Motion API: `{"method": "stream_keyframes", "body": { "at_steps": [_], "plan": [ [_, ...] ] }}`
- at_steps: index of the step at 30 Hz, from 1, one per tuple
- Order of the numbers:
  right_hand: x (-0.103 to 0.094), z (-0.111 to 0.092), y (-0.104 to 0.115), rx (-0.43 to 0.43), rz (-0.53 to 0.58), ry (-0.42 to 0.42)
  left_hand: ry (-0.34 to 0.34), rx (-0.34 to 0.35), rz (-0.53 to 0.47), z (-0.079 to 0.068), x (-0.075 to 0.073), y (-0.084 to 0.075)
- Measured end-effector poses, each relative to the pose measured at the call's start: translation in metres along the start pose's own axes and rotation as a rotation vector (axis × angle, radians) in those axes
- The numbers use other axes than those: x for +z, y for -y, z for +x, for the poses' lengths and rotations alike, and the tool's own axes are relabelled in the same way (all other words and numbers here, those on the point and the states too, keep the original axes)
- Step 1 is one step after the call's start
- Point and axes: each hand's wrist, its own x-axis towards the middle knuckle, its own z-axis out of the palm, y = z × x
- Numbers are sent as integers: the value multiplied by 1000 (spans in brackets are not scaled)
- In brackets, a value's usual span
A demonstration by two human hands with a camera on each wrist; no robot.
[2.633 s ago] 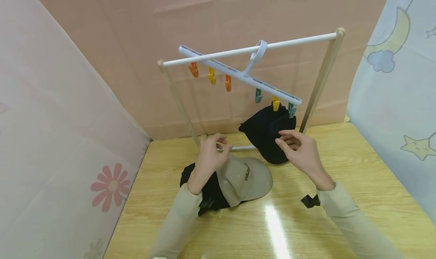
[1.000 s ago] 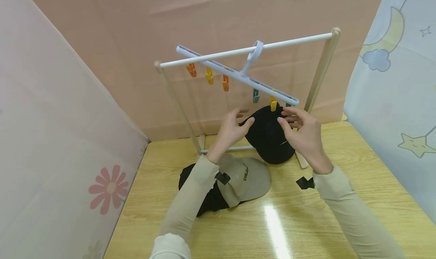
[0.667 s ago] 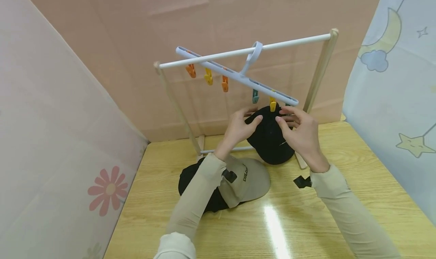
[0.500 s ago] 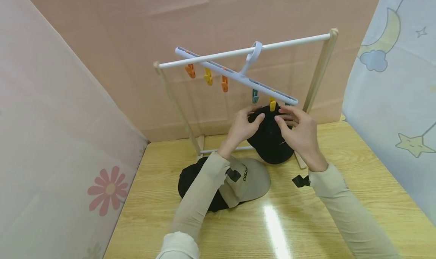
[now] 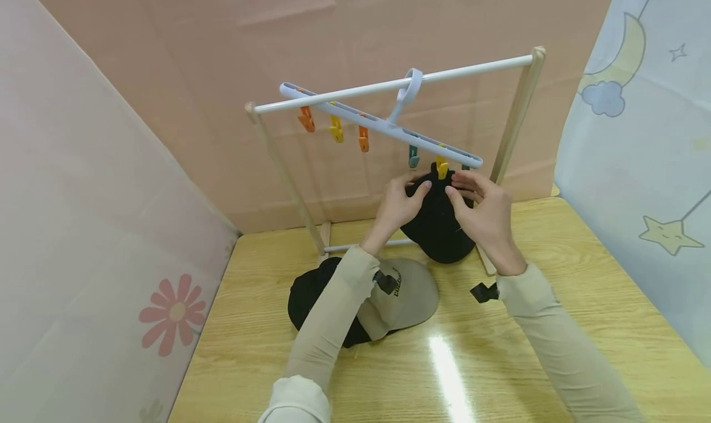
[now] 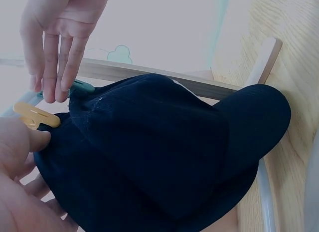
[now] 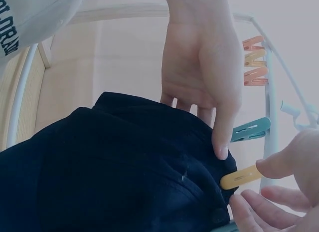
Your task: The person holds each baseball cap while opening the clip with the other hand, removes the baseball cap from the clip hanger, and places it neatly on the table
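Observation:
A black cap [image 5: 439, 234] hangs tilted from the right part of a pale clip hanger [image 5: 374, 125]. The yellow clip [image 5: 441, 167] bites its upper edge, and a green clip [image 6: 83, 86] sits beside it at the cap. My left hand [image 5: 401, 205] holds the cap's left edge, thumb in front and fingers behind. My right hand [image 5: 484, 212] is at the cap's upper right, thumb and fingers apart; in the left wrist view its straight fingers reach the green clip. In the right wrist view its thumb overlaps the yellow clip [image 7: 241, 177]; contact is unclear.
The hanger hooks over the white rail [image 5: 472, 72] of a wooden-legged rack. A tan cap [image 5: 413, 293] with dark lettering lies on the wooden table [image 5: 500, 361], overlapping black headwear [image 5: 311, 287] partly hidden by my left sleeve. Other orange, yellow and green clips hang along the hanger.
My left hand has moved up and right from above the tan cap to the hanging cap's left edge. My right hand has risen toward the clips. The hanging cap has shifted slightly.

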Motion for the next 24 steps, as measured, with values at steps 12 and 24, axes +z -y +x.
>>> {"method": "stream_keyframes", "body": {
  "at_steps": [12,24],
  "plan": [
    [19,3,1,-16,28,-65,5,80,-56,1,1,0],
    [38,10,0,1,30,-126,27,93,-49,1,-2,3]
  ]
}}
